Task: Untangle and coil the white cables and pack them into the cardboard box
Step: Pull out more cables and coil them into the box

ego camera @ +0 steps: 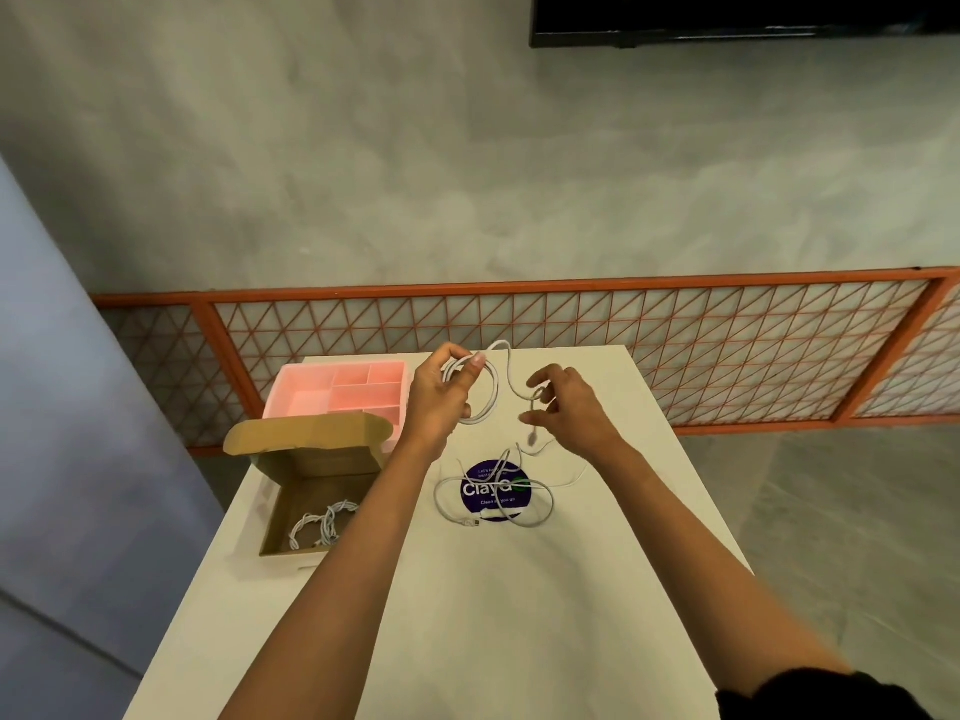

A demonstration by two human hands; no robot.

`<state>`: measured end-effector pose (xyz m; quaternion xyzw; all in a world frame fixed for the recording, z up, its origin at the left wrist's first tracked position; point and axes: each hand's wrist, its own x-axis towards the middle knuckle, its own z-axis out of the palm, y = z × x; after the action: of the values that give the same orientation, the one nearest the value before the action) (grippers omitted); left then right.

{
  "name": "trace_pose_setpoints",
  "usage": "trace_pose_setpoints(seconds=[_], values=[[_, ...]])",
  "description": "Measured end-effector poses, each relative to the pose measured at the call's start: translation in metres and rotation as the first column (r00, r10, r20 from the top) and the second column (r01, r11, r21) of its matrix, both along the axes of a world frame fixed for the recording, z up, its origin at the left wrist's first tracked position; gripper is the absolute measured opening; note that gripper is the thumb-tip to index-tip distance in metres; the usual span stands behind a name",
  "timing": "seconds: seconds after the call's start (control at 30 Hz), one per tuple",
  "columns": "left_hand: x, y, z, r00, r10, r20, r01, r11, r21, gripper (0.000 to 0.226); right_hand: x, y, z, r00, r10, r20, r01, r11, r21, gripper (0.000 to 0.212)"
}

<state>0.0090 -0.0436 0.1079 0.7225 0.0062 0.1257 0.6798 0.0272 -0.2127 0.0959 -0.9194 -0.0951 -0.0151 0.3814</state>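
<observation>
My left hand is raised above the far part of the table and pinches a partly wound loop of white cable. The free end of that cable arcs to the right, where my right hand holds it between thumb and fingers, its plug dangling below. A second white cable lies loose and tangled on the table over a round purple sticker. The open cardboard box stands at the table's left edge, and a coiled white cable rests inside it.
A pink compartment tray stands behind the box at the far left corner. The white table ends just beyond my hands, with an orange lattice railing behind it. Grey floor lies past the table's right edge.
</observation>
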Motion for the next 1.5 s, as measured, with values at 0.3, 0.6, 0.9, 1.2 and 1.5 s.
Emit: trace_pose_setpoints(seconds=[0.3, 0.6, 0.9, 1.2, 1.5], values=[[-0.006, 0.002, -0.001, 0.994, -0.106, -0.016, 0.105, 0.994, -0.031, 0.018, 0.004, -0.011, 0.000, 0.977, -0.205, -0.055, 0.200, 0.809, 0.552, 0.020], [-0.007, 0.000, -0.001, 0.984, -0.171, -0.039, 0.169, 0.984, -0.048, 0.018, 0.008, -0.017, 0.011, 0.979, -0.001, -0.202, 0.178, 0.478, 0.860, 0.020], [-0.007, 0.001, 0.000, 0.965, -0.256, -0.057, 0.251, 0.965, -0.075, 0.017, 0.002, -0.001, 0.018, 0.927, 0.148, -0.344, 0.293, 0.286, 0.913, 0.014], [-0.004, 0.002, -0.005, 0.978, -0.205, -0.048, 0.206, 0.978, 0.017, 0.017, -0.015, 0.017, 0.017, 0.848, 0.237, -0.474, 0.185, 0.705, 0.684, 0.016], [-0.005, 0.003, -0.012, 0.993, -0.113, -0.025, 0.115, 0.989, 0.093, 0.020, -0.020, 0.020, 0.022, 0.773, 0.445, -0.451, -0.024, 0.732, 0.681, 0.011]])
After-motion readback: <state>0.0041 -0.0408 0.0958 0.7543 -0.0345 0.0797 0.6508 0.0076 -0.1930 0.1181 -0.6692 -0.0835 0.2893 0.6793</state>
